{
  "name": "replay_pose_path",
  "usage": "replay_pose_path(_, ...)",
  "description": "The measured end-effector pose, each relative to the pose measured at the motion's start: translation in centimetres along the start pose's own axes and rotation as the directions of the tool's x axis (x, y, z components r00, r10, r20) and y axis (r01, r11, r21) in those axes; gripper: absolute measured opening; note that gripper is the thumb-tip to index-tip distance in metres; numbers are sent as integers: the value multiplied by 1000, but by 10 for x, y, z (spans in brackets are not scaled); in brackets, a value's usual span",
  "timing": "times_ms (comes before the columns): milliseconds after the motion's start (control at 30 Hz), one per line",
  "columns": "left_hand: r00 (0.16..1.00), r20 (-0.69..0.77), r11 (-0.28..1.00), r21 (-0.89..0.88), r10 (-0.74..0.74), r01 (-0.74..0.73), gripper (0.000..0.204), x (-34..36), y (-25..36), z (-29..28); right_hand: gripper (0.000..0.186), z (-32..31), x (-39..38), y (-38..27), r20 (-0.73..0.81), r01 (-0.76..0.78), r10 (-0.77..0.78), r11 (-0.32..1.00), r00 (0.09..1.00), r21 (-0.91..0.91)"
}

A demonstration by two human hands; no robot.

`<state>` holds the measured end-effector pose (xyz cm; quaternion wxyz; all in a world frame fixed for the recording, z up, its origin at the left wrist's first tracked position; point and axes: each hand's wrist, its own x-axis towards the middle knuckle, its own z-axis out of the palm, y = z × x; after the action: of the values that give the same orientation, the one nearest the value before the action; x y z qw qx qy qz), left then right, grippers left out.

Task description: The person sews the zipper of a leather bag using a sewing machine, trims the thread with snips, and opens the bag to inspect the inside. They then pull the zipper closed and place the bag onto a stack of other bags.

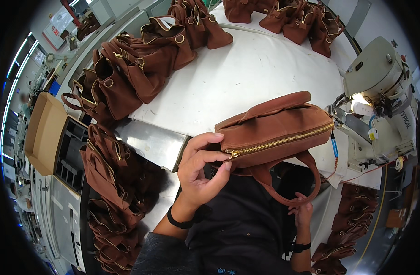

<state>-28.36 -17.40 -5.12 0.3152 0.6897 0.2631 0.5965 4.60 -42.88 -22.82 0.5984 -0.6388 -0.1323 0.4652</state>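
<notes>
A brown leather handbag (274,135) is held in front of me, tipped so that its top faces up. Its brass zip (283,140) is closed along the top, with the pull at the left end. My left hand (201,170) pinches that end, with thumb and fingers beside the zip pull. One handle lies over the far side; the other handle (314,176) hangs in a loop toward me. My right hand (302,211) is at the bottom of this loop, its bent fingers closed against the handle and partly hidden.
A sewing machine (379,78) with its lamp lit stands at the right of the white table (265,64). Brown bags (123,75) line the table's left and far edges. More bags (107,169) hang at my left, others (352,220) at lower right. An open cardboard box (46,133) stands far left.
</notes>
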Motion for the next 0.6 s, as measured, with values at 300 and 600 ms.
replay_pose_path(300, 986, 162, 956, 283, 32, -77, 30, 6, 2, 8, 35, -5, 0, -1, 49, -76, 74, 996, 996, 38)
replay_pose_path(600, 957, 266, 932, 300, 120, -201, 25, 33, 2, 6, 33, -9, -4, 5, -13, -56, 57, 997, 998, 51)
